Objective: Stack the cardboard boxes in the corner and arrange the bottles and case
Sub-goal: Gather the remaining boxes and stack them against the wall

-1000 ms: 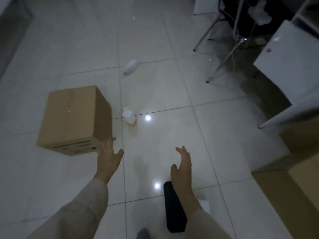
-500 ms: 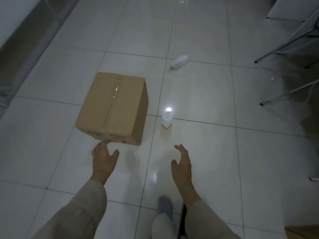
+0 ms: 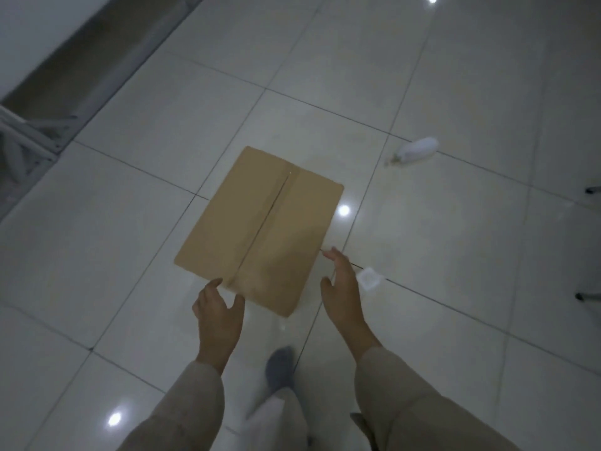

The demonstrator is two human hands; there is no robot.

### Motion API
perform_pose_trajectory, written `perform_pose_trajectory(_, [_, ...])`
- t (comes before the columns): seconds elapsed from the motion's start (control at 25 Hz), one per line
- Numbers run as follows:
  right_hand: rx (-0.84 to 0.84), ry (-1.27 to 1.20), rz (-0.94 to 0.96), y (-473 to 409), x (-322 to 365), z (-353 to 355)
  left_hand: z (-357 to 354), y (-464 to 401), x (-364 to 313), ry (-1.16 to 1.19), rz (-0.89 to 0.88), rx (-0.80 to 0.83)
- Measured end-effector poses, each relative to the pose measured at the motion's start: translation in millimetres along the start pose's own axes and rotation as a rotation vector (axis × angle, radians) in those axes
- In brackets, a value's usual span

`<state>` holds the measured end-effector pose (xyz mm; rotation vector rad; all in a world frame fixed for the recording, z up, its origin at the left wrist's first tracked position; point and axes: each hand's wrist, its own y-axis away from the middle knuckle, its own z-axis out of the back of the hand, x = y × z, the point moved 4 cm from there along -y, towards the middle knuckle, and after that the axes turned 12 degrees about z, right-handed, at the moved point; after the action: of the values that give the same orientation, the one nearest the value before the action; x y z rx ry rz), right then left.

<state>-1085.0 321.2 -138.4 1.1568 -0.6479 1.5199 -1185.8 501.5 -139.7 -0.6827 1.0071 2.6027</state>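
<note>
A closed brown cardboard box (image 3: 260,229) with a taped centre seam sits on the tiled floor, seen from above. My left hand (image 3: 219,309) is open at the box's near edge, fingertips touching or almost touching it. My right hand (image 3: 341,283) is open beside the box's near right corner, palm facing the box. A small white bottle (image 3: 369,278) stands upright just right of my right hand. A second white bottle (image 3: 416,151) lies on its side farther off to the right. The case is out of view.
A wall with a dark baseboard (image 3: 97,56) runs along the upper left, with a white metal frame (image 3: 29,138) at the left edge. Furniture feet (image 3: 590,296) show at the right edge. My foot in a grey sock (image 3: 279,367) is on the floor below the box.
I have stepped closer and my view has swung left over the box. Both hands have reached forward to the box's near edge and right side. The black case left the view.
</note>
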Motion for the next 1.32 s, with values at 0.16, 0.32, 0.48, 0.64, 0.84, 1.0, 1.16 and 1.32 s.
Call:
perform_pose_trajectory(0.16, [0.101, 0.177, 0.105, -88.8, -19.6, -33.1, -29.3, -51.7, -9.7, 0.117, 0.144, -0.030])
perform_pose_trajectory(0.32, [0.185, 0.427, 0.166, -177.0, -49.5, -48.8, -71.9, -98.4, 12.1, 0.327, 0.578, -0.070])
perform_pose_trajectory(0.48, [0.216, 0.678, 0.069, -255.9, -85.8, -42.6, -116.6, -122.0, 37.4, 0.443, 0.776, -0.035])
perform_pose_trajectory(0.64, [0.263, 0.472, -0.114, -297.7, -113.7, -27.2, -123.6, -124.5, 26.0, 0.470, 0.732, -0.224])
perform_pose_trajectory(0.84, [0.114, 0.263, -0.063, -292.2, -104.4, -5.0, -99.9, -130.3, -10.4, 0.479, 0.618, -0.380])
perform_pose_trajectory(1.0, [-0.054, 0.162, -0.027, -275.8, -68.0, 50.8, -82.0, -115.6, -56.4, 0.434, 0.411, -0.374])
perform_pose_trajectory(1.16, [-0.360, 0.050, -0.045, -214.3, -33.7, 151.7, -74.4, -68.6, -124.6, 0.431, 0.129, -0.265])
perform_pose_trajectory(1.32, [-0.701, -0.070, -0.101, -96.0, -24.6, 254.9, -85.7, 0.4, -198.8, 0.366, -0.238, -0.074])
